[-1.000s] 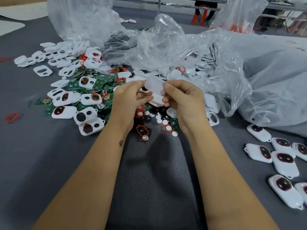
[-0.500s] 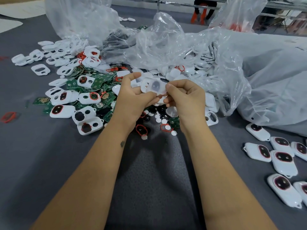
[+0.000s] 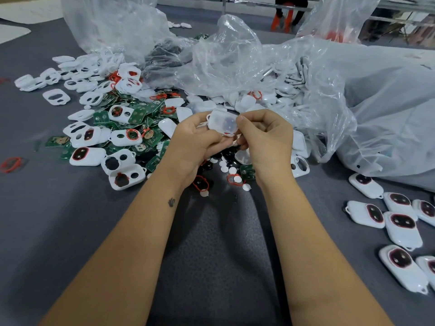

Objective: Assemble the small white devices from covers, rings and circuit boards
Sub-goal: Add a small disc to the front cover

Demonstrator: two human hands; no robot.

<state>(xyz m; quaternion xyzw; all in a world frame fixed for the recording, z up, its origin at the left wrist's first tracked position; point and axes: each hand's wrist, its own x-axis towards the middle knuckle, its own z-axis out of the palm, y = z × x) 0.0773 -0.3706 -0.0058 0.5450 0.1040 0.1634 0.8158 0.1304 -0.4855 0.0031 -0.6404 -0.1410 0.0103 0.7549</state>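
Observation:
A small white device (image 3: pixel 223 123) is held up between both hands above the parts pile, its pale back towards me and a dark part showing through. My left hand (image 3: pixel 197 140) grips its left side and underside. My right hand (image 3: pixel 263 135) pinches its right edge with thumb and curled fingers. Beneath the hands lie white covers (image 3: pixel 124 177), red rings (image 3: pixel 200 183), green circuit boards (image 3: pixel 143 116) and small white discs (image 3: pixel 231 170). What else the hands hold is hidden.
Several finished white devices (image 3: pixel 400 222) lie on the grey cloth at the right. Crumpled clear plastic bags (image 3: pixel 235 60) with more covers rise behind the pile. A large grey bag (image 3: pixel 388 109) fills the right back. A loose red ring (image 3: pixel 10 164) lies far left.
The device has been turned and raised slightly between the hands; my left thumb, lifted half a second ago, is now closed against it. Both hands stay over the pile.

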